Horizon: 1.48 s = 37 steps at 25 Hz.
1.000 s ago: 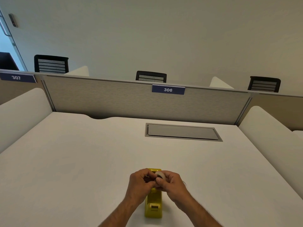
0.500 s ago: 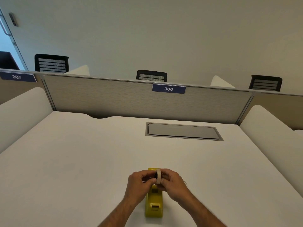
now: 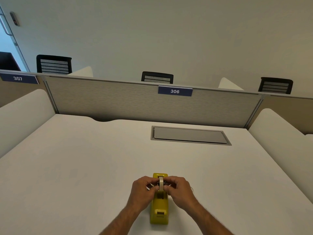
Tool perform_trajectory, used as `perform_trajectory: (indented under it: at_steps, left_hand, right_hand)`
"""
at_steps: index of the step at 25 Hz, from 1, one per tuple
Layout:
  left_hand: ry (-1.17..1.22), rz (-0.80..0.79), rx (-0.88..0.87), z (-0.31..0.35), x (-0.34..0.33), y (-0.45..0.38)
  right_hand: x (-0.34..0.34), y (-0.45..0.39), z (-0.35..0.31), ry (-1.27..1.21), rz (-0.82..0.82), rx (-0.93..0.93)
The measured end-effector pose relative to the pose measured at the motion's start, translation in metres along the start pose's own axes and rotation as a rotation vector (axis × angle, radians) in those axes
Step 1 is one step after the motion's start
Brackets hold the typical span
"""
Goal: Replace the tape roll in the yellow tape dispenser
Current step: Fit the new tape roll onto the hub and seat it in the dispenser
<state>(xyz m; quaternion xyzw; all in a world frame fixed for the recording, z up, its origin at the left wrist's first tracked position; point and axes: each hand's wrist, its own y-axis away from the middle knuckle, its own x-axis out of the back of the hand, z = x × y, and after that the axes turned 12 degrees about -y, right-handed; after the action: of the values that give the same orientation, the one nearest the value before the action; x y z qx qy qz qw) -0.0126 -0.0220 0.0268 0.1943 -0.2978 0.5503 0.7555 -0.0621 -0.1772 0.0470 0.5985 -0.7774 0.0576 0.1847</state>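
Tape roll (image 3: 161,183) stands pinched between left hand (image 3: 142,190) and right hand (image 3: 179,191).

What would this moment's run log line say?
step: seating roll | left hand + right hand: pinching tape roll on edge over dispenser | desk: dispenser standing

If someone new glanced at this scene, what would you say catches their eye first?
Most striking is the yellow tape dispenser at the near edge of the white desk, with the left hand and right hand pinching a tape roll on edge over it. Beyond, a blue 306 sign sits on the grey partition.
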Motion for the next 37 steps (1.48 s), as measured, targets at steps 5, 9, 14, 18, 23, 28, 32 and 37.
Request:
perform_trajectory:
  at_steps: [5, 9, 14, 18, 23, 28, 32, 37]
  left_hand:
    - [-0.059, 0.008, 0.002, -0.004, -0.001, -0.001]
    - [-0.081, 0.006, -0.005, -0.006, -0.002, -0.002]
    - [-0.095, 0.017, 0.000, -0.006, -0.004, -0.003]
    - [-0.081, 0.028, 0.003, -0.006, -0.004, -0.005]
    - [-0.078, 0.046, 0.015, -0.006, -0.005, -0.005]
    - [-0.208, 0.045, -0.075, -0.009, -0.006, -0.004]
    - [-0.278, 0.044, -0.169, -0.012, -0.007, -0.002]
    - [-0.218, 0.032, -0.187, -0.016, -0.007, 0.000]
  right_hand:
    - [-0.006, -0.002, 0.000, 0.084, 0.033, 0.029]
    - [-0.007, -0.003, 0.003, 0.148, 0.027, 0.034]
    - [-0.008, -0.004, 0.004, 0.183, 0.025, 0.061]
    - [-0.006, -0.005, 0.003, 0.198, 0.020, 0.095]
    - [-0.005, -0.005, 0.002, 0.258, 0.013, 0.157]
    - [-0.005, -0.006, 0.007, 0.303, 0.022, 0.190]
    - [-0.006, -0.008, 0.010, 0.337, 0.023, 0.199]
    - [-0.005, -0.006, 0.012, 0.332, 0.027, 0.227]
